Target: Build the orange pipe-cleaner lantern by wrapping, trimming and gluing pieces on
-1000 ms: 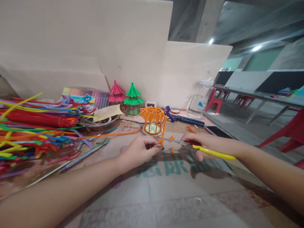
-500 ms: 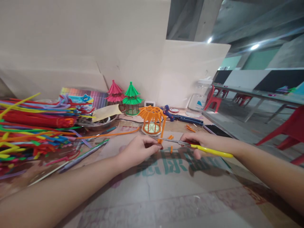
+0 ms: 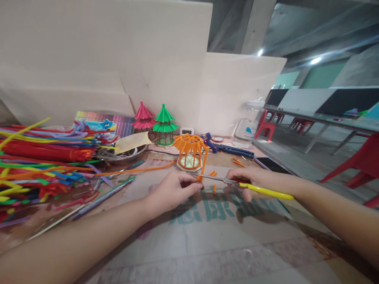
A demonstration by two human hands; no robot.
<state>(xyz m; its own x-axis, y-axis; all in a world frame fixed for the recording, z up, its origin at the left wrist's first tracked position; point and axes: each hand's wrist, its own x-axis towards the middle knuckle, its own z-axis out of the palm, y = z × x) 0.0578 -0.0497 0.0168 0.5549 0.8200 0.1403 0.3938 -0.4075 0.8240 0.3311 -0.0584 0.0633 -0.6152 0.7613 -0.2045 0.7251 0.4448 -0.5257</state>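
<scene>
My left hand (image 3: 173,189) pinches the lower end of an upright orange pipe cleaner (image 3: 203,163) just above the tabletop. My right hand (image 3: 251,179) grips yellow-handled scissors (image 3: 237,182), whose blades reach left to that pipe cleaner close to my left fingertips. Short orange cut pieces (image 3: 213,180) lie between my hands. An orange pipe-cleaner pavilion (image 3: 189,151) stands on a round base right behind them.
A big heap of coloured pipe cleaners (image 3: 41,157) fills the left side. Pink (image 3: 143,118) and green (image 3: 164,122) pavilions stand by the cardboard wall. A blue glue gun (image 3: 226,148), a clear jar (image 3: 248,124) and a dark phone (image 3: 271,163) sit at right. Red chairs stand beyond.
The hands, scissors and orange pipe cleaner stay almost in place; only the view shifts slightly.
</scene>
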